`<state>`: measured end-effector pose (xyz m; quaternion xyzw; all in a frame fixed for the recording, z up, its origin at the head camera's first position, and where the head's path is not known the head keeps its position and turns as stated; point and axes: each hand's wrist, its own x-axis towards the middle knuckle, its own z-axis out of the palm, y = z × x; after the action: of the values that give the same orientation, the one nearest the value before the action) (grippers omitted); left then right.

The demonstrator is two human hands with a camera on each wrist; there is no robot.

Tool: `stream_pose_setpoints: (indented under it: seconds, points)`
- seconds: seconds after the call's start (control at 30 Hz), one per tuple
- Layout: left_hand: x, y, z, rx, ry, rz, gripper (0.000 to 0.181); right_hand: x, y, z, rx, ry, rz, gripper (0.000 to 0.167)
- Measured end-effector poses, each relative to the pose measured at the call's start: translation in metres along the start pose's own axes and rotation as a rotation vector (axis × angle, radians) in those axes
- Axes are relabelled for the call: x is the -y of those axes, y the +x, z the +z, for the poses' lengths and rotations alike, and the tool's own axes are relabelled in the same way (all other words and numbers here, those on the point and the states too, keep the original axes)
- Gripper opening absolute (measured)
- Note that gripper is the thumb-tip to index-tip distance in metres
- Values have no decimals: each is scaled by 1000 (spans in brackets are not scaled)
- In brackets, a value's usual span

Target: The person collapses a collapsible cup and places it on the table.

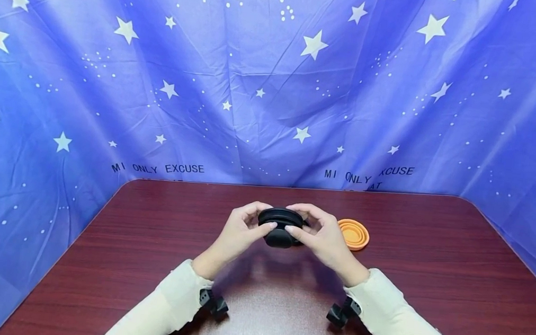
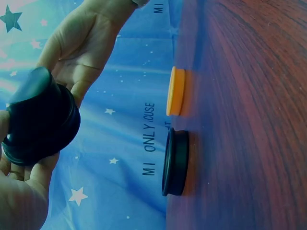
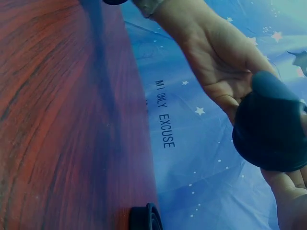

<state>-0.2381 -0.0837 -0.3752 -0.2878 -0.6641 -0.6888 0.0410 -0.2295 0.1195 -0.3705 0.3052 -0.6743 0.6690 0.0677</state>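
Observation:
Both hands hold one black round piece point(image 1: 284, 218) above the table. It has a wide rim and a rounded bulge on the near side; its exact kind is not clear. My left hand point(image 1: 242, 225) grips its left side, thumb in front and fingers behind. On the opposite side my right hand point(image 1: 326, 235) grips it in the same way. In the left wrist view a low black ring-shaped item point(image 2: 176, 163) stands on the table. An orange collapsible cup point(image 1: 354, 234), folded flat with concentric rings, lies just right of my right hand.
The dark red wooden table point(image 1: 154, 264) has rounded far corners. A blue curtain point(image 1: 256, 81) with white stars hangs around its back and sides. Black camera mounts point(image 1: 214, 304) are strapped at both wrists, by the white sleeves point(image 1: 160, 302).

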Motion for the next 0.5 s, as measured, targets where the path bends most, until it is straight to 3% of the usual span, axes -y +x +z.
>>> stream_pose_setpoints:
  seconds: [0.13,0.3,0.4,0.5]
  points:
    - [0,0,0,0,8,5,25,1,0,0,-26,-33,-30,34]
    - [-2,0,0,30,-97,7,35,5,2,-1,-114,-58,-89,35]
    - [-3,0,0,43,-137,18,41,6,2,-1,-154,-65,-89,35]
    - [-2,0,0,31,-112,33,39,5,2,0,-168,-61,-72,34]
